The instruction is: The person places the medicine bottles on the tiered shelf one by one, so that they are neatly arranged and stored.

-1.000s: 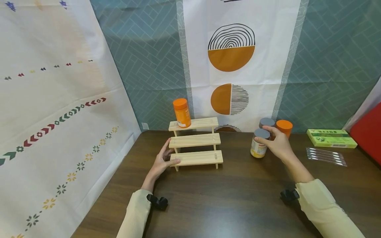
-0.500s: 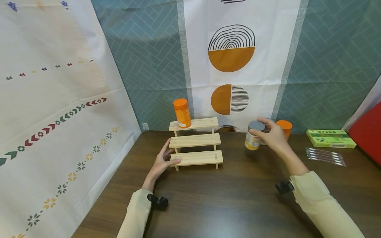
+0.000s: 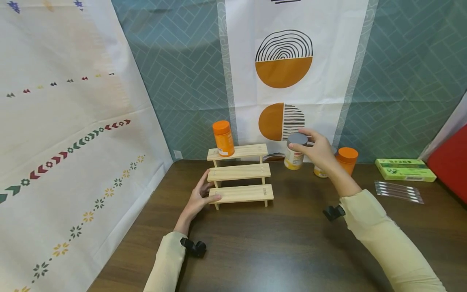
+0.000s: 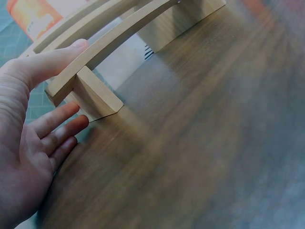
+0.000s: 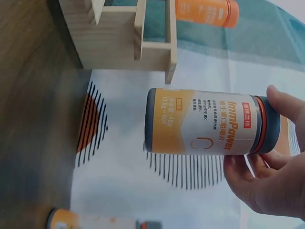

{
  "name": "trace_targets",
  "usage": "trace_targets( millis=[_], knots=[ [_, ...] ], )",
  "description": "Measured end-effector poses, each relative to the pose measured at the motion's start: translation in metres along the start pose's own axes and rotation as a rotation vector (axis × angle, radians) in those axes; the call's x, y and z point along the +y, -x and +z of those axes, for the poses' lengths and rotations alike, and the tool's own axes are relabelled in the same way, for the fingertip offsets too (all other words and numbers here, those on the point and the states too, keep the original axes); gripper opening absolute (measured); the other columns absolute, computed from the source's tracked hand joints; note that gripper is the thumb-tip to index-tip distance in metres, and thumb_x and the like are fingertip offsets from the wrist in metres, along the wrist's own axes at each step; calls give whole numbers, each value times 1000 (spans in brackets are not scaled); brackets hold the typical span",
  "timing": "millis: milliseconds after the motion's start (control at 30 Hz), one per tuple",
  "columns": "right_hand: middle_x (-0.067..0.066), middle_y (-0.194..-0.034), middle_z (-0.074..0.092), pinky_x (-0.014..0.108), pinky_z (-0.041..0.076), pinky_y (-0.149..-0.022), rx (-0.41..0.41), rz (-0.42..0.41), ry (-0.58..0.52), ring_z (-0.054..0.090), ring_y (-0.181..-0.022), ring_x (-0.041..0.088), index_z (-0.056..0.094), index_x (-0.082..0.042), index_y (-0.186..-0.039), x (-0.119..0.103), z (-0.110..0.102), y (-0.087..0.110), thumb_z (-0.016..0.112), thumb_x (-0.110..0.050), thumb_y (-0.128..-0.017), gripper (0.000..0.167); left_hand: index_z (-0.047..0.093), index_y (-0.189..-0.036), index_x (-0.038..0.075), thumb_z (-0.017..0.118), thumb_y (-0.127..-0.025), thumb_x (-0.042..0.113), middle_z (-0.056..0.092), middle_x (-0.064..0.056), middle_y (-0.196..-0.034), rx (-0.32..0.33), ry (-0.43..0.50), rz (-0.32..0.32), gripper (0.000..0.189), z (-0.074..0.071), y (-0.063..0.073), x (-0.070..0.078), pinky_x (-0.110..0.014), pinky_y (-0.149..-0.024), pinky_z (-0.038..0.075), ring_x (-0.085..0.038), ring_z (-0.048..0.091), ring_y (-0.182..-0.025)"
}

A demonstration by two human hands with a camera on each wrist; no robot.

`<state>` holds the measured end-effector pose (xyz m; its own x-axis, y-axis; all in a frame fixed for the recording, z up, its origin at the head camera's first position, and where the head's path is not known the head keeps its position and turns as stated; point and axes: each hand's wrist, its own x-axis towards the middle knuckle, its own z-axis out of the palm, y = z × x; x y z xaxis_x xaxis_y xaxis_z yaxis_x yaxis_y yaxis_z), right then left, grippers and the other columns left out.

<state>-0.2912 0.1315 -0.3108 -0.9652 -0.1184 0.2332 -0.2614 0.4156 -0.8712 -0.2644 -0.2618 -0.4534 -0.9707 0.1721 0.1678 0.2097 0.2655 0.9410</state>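
Observation:
In the head view, my right hand point(image 3: 319, 154) grips a white-and-yellow vitamin bottle point(image 3: 294, 159) by its grey lid, raised right of the rack. The right wrist view shows thumb and fingers around the lid, the label reading "ImmPower". My left hand point(image 3: 197, 201) holds the left end of the three-tier wooden display rack point(image 3: 238, 172). Its thumb lies on the lowest tier in the left wrist view, other fingers point(image 4: 64, 129) beside the leg; the index finger is hidden there. An orange bottle point(image 3: 224, 142) stands upright on the top tier's left end.
Behind my right hand stand another orange bottle point(image 3: 346, 159) and a partly hidden yellow-and-white bottle point(image 3: 320, 172). Farther right lie a green box point(image 3: 405, 169), a clear pack of thin white-tipped sticks point(image 3: 399, 192) and a red object point(image 3: 450, 162). Patterned cloth point(image 3: 175, 81) hangs behind the table.
My right hand has lifted the grey-lidded vitamin bottle off the table and carried it left toward the rack. The left hand and the rack have stayed in place.

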Motion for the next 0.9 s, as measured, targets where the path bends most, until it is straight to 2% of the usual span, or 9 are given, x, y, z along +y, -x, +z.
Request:
trace_targets(
  millis=[200, 333, 467, 567, 900],
  knots=[
    [18, -153, 37, 56, 42, -103, -42, -58, -16, 44, -133, 41, 37, -10, -150, -18, 15, -15, 68, -30, -91, 70, 12, -158, 31, 73, -84, 4, 48, -22, -146, 3, -3, 6, 99, 0, -1, -1, -51, -108, 37, -39, 51, -130],
    [18, -149, 43, 52, 45, -100, -49, -92, 11, 49, -128, 36, 39, -6, -148, -32, 25, -25, 69, -28, -91, 69, 11, -158, 26, 73, -85, 4, 48, -23, -146, -1, -1, 8, 99, 0, -1, -1, -53, -108, 36, -40, 50, -130],
    [17, -144, 48, 48, 47, -99, -50, -119, 42, 52, -122, 34, 42, -5, -146, -47, 34, -35, 71, -27, -90, 67, 12, -158, 28, 73, -84, 5, 48, -23, -146, 1, 0, 0, 99, 0, -1, 0, -53, -108, 37, -40, 51, -130],
    [18, -141, 51, 46, 48, -98, -54, -120, 29, 54, -120, 33, 43, -4, -145, -55, 40, -43, 71, -26, -89, 65, 13, -157, 33, 74, -84, 5, 49, -21, -146, 4, 0, -6, 99, 0, -2, -1, -50, -107, 38, -38, 52, -129],
    [15, -140, 53, 43, 48, -100, -56, -75, -14, 56, -121, 30, 46, -6, -144, -72, 60, -60, 73, -29, -87, 67, 11, -158, 28, 73, -84, 4, 50, -22, -145, 6, -13, 5, 99, 0, -1, -4, -42, -104, 41, -39, 53, -128]
  ],
)
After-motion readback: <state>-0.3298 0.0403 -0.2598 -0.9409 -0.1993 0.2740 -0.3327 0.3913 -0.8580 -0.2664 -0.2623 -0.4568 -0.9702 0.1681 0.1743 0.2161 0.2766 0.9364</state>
